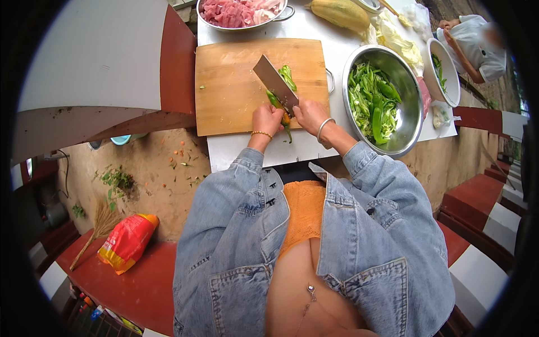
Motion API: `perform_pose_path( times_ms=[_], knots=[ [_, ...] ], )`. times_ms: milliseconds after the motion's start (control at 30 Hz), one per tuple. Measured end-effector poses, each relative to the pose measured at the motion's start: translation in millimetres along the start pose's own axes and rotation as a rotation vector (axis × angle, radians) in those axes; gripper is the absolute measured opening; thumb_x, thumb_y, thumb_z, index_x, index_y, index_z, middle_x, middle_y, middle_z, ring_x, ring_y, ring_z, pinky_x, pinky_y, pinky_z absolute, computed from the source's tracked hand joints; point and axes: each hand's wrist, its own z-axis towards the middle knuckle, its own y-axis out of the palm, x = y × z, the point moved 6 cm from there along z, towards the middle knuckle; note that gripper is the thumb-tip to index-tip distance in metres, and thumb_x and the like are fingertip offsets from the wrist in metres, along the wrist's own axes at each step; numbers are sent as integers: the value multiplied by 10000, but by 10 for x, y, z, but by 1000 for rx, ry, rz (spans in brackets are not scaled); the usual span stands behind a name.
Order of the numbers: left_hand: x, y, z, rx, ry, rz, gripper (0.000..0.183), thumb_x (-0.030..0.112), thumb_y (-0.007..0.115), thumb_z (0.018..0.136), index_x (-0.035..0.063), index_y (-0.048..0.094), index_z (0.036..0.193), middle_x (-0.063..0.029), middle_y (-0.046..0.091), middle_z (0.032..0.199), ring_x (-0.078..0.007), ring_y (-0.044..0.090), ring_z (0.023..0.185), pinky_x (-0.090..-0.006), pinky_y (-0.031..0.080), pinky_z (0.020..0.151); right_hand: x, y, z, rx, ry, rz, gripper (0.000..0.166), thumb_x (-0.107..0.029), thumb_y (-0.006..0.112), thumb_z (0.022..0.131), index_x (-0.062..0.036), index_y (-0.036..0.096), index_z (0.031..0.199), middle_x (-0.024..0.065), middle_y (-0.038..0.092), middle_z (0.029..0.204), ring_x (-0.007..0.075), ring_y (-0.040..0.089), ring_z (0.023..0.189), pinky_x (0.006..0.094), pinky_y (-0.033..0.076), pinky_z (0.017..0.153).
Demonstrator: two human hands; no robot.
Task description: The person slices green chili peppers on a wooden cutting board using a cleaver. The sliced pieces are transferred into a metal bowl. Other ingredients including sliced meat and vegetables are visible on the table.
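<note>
My right hand (312,116) grips the handle of a cleaver (274,80), its broad blade slanting up and left over a wooden cutting board (227,67). Beside the blade, my left hand (268,121) holds a green pepper (273,100) with an orange patch, lying on the board; its stem end hangs toward me past the board's edge. Sliced green pepper (287,76) lies just beyond the blade, to its right. A steel bowl (414,111) to the right of the board holds green pepper strips and a larger pepper piece.
A metal pan of cut raw meat (236,12) stands beyond the board. Farther right are a yellow-green squash (342,14), cabbage leaves (393,36) and a white bowl (452,80) with green peppers. Another person (476,46) is at the upper right. A broom (99,221) lies behind left.
</note>
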Motion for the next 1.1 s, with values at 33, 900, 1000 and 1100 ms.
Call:
perform_pose_path(
  times_ms=[33,900,1000,1100],
  knots=[
    [3,-10,-15,-2,3,7,189,74,569,765,-12,501,610,-81,551,526,-167,577,397,-281,442,341,50,-26,-39,23,-13,19,191,-152,515,807,34,547,839,253,597,701,409,591,676,473,470,643],
    [152,29,-598,248,473,566,263,149,688,663,53,468,771,-120,537,684,-331,566,653,-429,445,556,-18,-7,-44,-13,119,19,201,-141,511,798,31,556,892,258,612,749,406,606,723,474,478,674],
    [88,64,-586,253,491,679,289,107,659,677,55,455,876,-126,553,747,-337,579,693,-434,448,573,76,-52,5,-87,217,147,224,-150,509,804,30,558,927,270,603,767,417,590,745,471,470,698],
    [-12,-15,-559,292,467,558,279,97,646,684,50,460,886,-131,564,747,-339,580,698,-428,452,578,213,-15,-82,-10,169,210,223,-143,498,812,38,547,933,244,590,710,376,575,659,443,466,637]
  ],
)
